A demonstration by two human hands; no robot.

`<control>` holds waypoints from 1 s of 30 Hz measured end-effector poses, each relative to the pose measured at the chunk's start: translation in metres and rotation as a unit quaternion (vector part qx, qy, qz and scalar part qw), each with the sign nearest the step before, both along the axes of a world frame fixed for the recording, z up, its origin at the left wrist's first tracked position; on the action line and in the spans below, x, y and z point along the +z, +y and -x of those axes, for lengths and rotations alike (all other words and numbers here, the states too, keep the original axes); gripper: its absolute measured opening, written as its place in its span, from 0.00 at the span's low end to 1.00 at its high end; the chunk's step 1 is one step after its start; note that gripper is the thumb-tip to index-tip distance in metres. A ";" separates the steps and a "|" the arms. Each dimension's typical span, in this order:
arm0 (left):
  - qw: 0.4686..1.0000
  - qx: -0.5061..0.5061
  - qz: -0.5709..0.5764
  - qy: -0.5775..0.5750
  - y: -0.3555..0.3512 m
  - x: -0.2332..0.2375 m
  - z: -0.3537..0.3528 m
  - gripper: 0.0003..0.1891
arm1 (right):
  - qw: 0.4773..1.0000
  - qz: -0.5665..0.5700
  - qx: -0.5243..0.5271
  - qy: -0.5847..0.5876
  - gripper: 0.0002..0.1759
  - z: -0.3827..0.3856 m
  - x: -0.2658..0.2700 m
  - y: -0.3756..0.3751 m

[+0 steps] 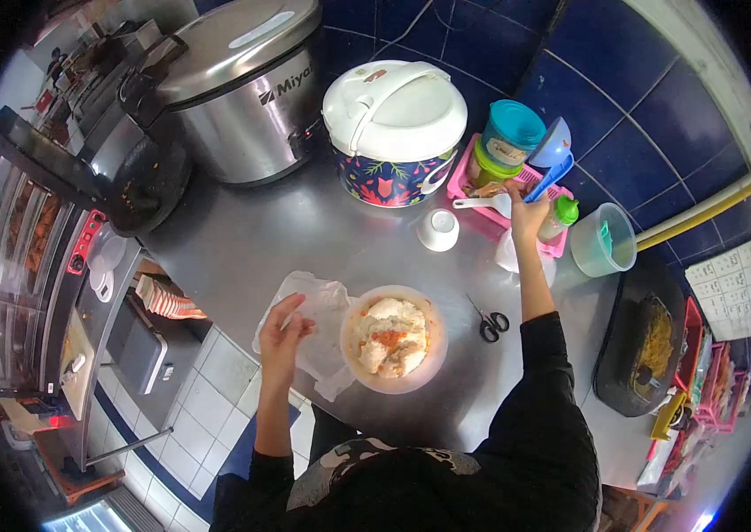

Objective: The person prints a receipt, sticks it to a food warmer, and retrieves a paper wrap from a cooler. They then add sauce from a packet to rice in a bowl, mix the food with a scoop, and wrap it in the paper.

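While the pale round plastic bowl point(393, 339) sat near the front edge of the grey steel counter point(242, 239), it was already heaped with white rice-looking food with orange bits on top, so the filling part looked done to me. Just left of it, touching its rim, lay a crumpled clear plastic wrapper point(322, 301) with nothing on it yet. The left hand point(282, 332) rested on that wrapper, fingers bent and close together, tips down, not clamped on anything. The right hand point(526, 211) was stretched out to the pink plastic basket point(461, 177) by the long white plastic spoon point(482, 203). It was too small to tell whether those fingers gripped anything. The black-handled scissors point(491, 324) lay untouched right of the bowl, so wrapping looked like what was left.
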State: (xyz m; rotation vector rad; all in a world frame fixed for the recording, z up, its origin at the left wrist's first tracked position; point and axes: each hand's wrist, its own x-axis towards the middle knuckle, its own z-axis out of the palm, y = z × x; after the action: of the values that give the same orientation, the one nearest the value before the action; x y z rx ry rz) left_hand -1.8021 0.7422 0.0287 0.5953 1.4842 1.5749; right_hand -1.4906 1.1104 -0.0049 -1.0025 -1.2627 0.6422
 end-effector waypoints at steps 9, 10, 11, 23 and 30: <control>0.999 0.041 0.003 -0.013 -0.024 -0.008 0.007 0.15 | 0.980 -0.010 -0.116 -0.161 0.12 -0.024 -0.011 -0.041; 0.999 0.035 -0.003 -0.013 -0.025 -0.009 0.005 0.15 | 0.983 -0.003 -0.108 -0.149 0.12 -0.024 0.002 -0.056; 0.999 0.030 -0.009 -0.014 -0.025 -0.009 0.001 0.15 | 0.986 0.005 -0.100 -0.136 0.11 -0.027 0.018 -0.073; 0.990 -0.110 0.075 -0.038 -0.053 -0.029 -0.078 0.38 | 0.893 0.159 0.250 -0.340 0.12 -0.009 0.206 -0.275; 0.955 -0.206 0.014 -0.214 -0.053 -0.019 -0.087 0.44 | 0.675 0.089 0.356 -0.640 0.12 0.077 0.091 -0.277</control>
State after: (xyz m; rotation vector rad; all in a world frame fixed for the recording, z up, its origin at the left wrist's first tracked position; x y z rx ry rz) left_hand -1.7150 0.6894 0.0093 0.4716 0.9800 1.2524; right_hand -1.5677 0.8338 0.0865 -1.1035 -3.0048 0.6149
